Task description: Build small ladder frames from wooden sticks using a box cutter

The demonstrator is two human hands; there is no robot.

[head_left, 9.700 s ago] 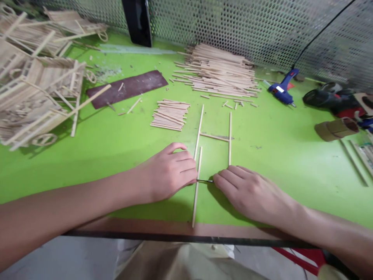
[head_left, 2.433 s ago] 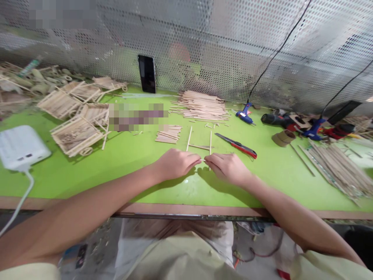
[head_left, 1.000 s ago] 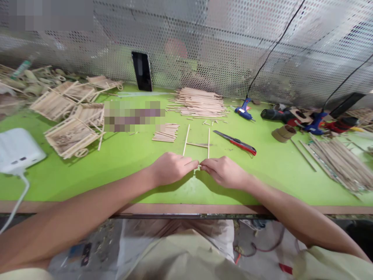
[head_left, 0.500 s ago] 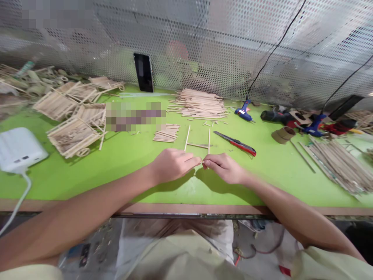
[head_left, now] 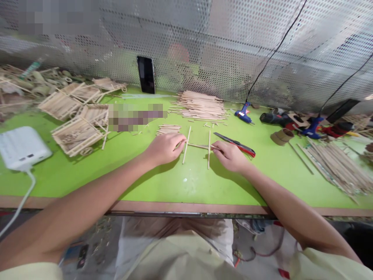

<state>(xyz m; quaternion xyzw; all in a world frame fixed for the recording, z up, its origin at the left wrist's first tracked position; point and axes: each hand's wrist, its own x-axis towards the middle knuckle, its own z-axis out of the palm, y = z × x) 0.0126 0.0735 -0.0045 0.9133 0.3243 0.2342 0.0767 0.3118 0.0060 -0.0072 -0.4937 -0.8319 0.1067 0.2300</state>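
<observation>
Two thin wooden sticks lie roughly parallel on the green tabletop, a left stick (head_left: 184, 155) and a right stick (head_left: 209, 159). A short crosspiece (head_left: 198, 146) joins them in an H shape. My left hand (head_left: 167, 148) is closed in a pinch at the crosspiece's left end, against the left stick. From the other side my right hand (head_left: 229, 155) pinches at the right stick, where the crosspiece meets it. The fingertips partly hide both joints. Behind my right hand lies a red and black utility knife (head_left: 237, 145), its blade out.
Short sticks (head_left: 169, 129) lie behind my left hand, with a pile of longer sticks (head_left: 202, 105) farther back. A blue glue gun (head_left: 244, 113) and a bamboo ring (head_left: 281, 136) are to the right. Small wooden carts (head_left: 78, 136), a white power bank (head_left: 25, 147) and a phone (head_left: 146, 74) also stand here.
My hands were together at the near end of the stick frame. They have moved apart and away from me, one to each side of the crosspiece, uncovering the sticks' near ends.
</observation>
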